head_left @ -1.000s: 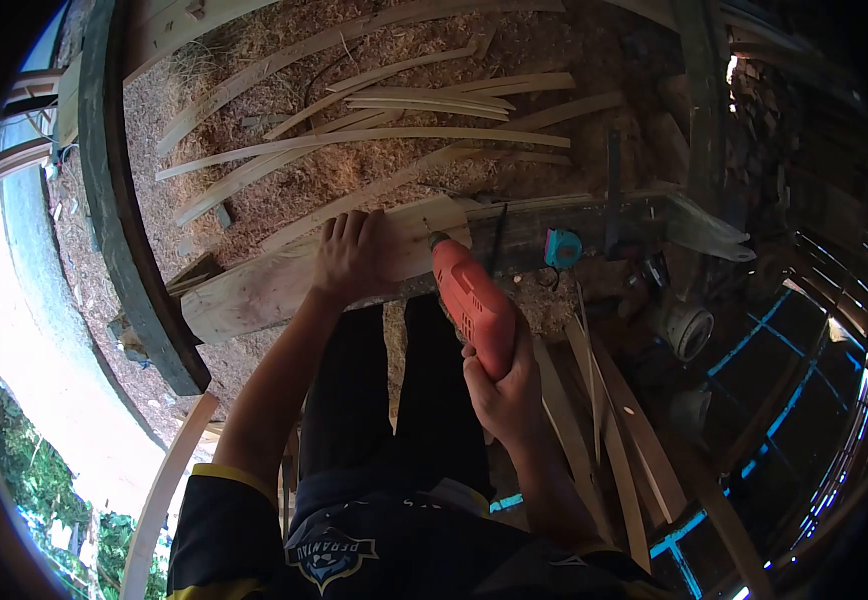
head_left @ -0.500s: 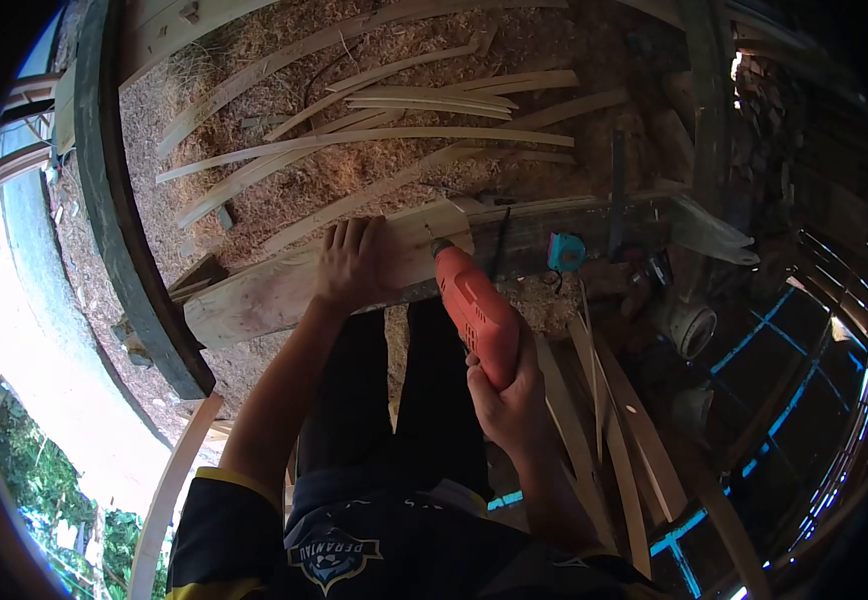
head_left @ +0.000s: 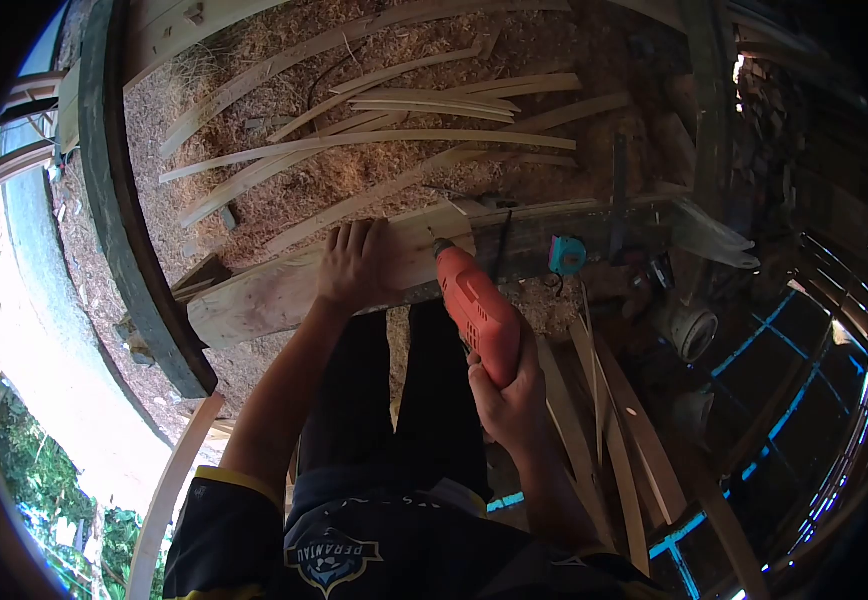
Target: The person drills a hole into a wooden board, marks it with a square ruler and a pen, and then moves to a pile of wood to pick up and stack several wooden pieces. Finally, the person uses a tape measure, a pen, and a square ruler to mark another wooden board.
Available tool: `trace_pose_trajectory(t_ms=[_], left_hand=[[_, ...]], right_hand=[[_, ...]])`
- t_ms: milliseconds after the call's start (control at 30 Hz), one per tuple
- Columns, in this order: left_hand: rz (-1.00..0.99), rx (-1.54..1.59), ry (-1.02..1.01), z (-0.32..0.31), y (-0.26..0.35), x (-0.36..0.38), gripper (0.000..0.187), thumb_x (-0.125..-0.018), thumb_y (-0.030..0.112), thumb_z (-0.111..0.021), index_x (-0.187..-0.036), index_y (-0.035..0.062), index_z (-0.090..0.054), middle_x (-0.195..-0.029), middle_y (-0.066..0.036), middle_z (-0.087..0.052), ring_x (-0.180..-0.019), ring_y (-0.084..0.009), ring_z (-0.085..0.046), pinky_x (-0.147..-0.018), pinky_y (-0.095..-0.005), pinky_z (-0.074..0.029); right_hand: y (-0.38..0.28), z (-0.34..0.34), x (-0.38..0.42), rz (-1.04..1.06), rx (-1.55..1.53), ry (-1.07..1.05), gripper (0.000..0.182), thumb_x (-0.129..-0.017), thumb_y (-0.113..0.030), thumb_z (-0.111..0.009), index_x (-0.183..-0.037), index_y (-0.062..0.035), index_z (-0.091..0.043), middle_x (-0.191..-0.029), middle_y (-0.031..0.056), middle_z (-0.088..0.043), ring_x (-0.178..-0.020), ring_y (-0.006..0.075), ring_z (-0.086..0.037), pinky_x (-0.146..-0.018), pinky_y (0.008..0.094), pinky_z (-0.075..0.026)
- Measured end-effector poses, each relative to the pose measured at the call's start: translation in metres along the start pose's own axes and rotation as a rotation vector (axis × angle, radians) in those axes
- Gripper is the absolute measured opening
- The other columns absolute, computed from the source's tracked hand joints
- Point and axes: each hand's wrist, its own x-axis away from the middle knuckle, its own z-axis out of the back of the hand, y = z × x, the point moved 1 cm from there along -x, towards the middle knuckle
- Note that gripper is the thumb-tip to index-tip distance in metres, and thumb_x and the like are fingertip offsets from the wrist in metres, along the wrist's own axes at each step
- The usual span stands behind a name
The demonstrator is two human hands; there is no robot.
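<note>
A pale wooden board (head_left: 274,300) lies across a dark beam in front of my legs. My left hand (head_left: 354,270) grips the board, its fingers curled at the far edge and its palm on the near side. In my right hand (head_left: 510,400) is a red power drill (head_left: 479,310), held by its handle. The drill's chuck points at the board's right end, and its thin bit reaches the wood there; whether the tip is inside the wood is too small to tell. A teal tape measure (head_left: 567,255) rests on the dark beam (head_left: 634,220), right of the drill.
Several thin wood strips (head_left: 384,137) lie over sawdust beyond the board. A dark upright beam (head_left: 129,210) stands at the left. On the beam at right are a dark metal bar (head_left: 618,185) and a clear plastic bag (head_left: 719,240). More strips (head_left: 639,440) lean at the lower right.
The whole view has shifted very slightly. Both hands, the drill and the board otherwise keep the same positions.
</note>
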Motion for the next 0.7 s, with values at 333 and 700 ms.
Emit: trace_pose_trajectory(t_ms=[333, 700], left_hand=[[-0.015, -0.034, 0.029, 0.0, -0.001, -0.001, 0.118, -0.046, 0.054, -0.1, -0.146, 0.0055, -0.059, -0.122, -0.015, -0.064, -0.113, -0.0389, -0.064, -0.103, -0.0522, -0.049], [0.297, -0.103, 0.172, -0.013, -0.006, -0.002, 0.028, -0.103, 0.032, -0.063, -0.121, 0.0108, -0.068, -0.122, -0.012, -0.066, -0.118, -0.0359, -0.062, -0.108, -0.0526, -0.043]], right_hand=[[-0.002, -0.002, -0.004, 0.023, 0.044, 0.02, 0.078, -0.095, -0.002, -0.065, -0.167, 0.0006, -0.033, -0.15, 0.0294, -0.061, -0.136, 0.0409, -0.067, -0.112, 0.0481, -0.058], [-0.046, -0.01, -0.02, 0.085, 0.218, 0.029, 0.076, -0.099, -0.008, -0.068, -0.164, -0.001, -0.031, -0.141, 0.0349, -0.065, -0.128, 0.0516, -0.069, -0.105, 0.0545, -0.06]])
